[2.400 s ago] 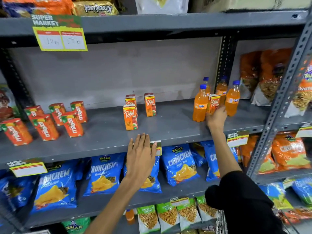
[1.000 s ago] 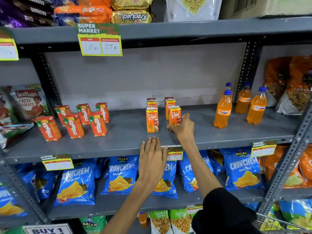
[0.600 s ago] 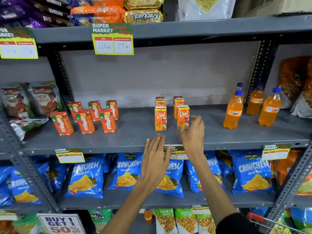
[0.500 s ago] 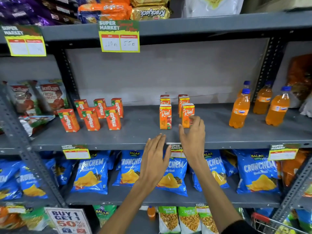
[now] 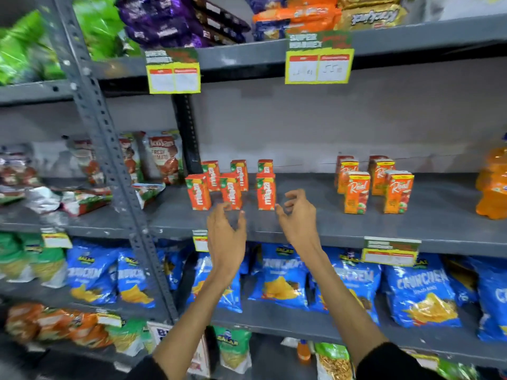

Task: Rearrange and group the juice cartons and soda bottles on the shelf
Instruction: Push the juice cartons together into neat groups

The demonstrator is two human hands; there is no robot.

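Done with the orange Real cartons (image 5: 356, 193), now both empty, half-curled hands (image 5: 226, 237) (image 5: 299, 218) reaching for the red-orange Maaza cartons (image 5: 230, 190) near the grey metal shelf's (image 5: 439, 223) front edge.

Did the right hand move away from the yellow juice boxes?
Yes. The right hand went left along the shelf, away from the Real cartons, toward the red cartons.

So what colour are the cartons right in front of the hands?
Red-orange with green top corners, on the Maaza cartons; head view shows them best.

Red-orange cartons (image 5: 230, 185); orange-yellow cartons (image 5: 373, 185); grey shelf (image 5: 439, 231).
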